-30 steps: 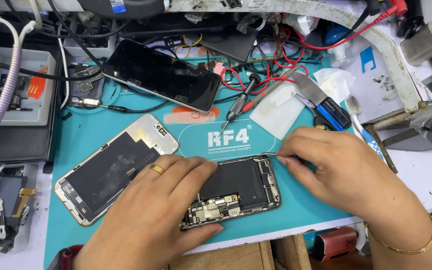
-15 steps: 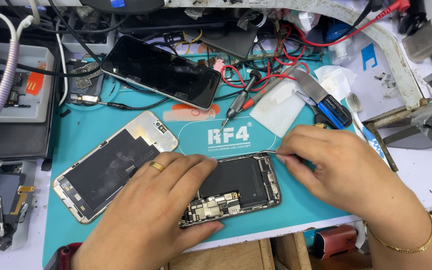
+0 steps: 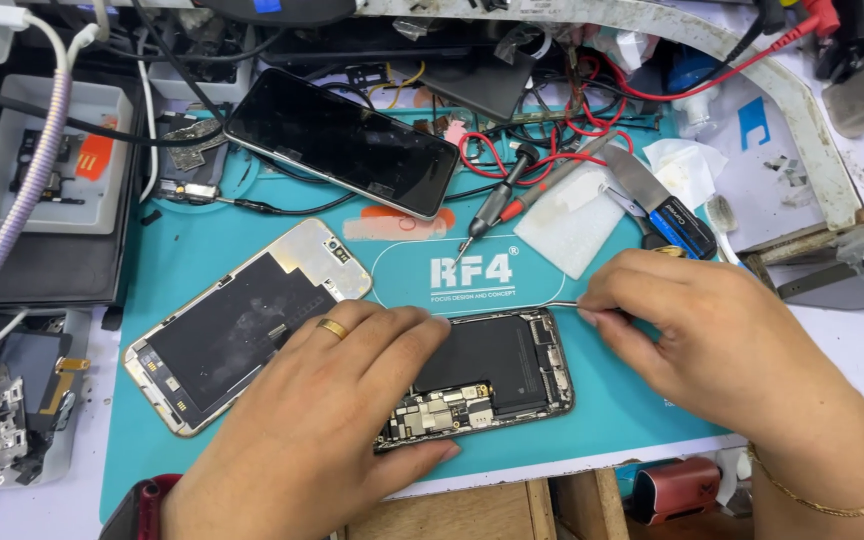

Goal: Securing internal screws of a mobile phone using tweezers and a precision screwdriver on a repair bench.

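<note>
Little movement is noted since the earlier frame: both hands are kept in place. Nearest, the left hand (image 3: 327, 420) is pressed flat, fingers spread, on the opened phone body (image 3: 487, 375), which lies on the teal work mat (image 3: 202, 250). The right hand (image 3: 697, 335) is closed on thin metal tweezers (image 3: 522, 308), their tip at the phone's upper edge. Beside it, a detached screen panel (image 3: 242, 330) lies face down. Farther back, a dark phone (image 3: 342, 140) and red probe leads (image 3: 542, 190) are seen.
</note>
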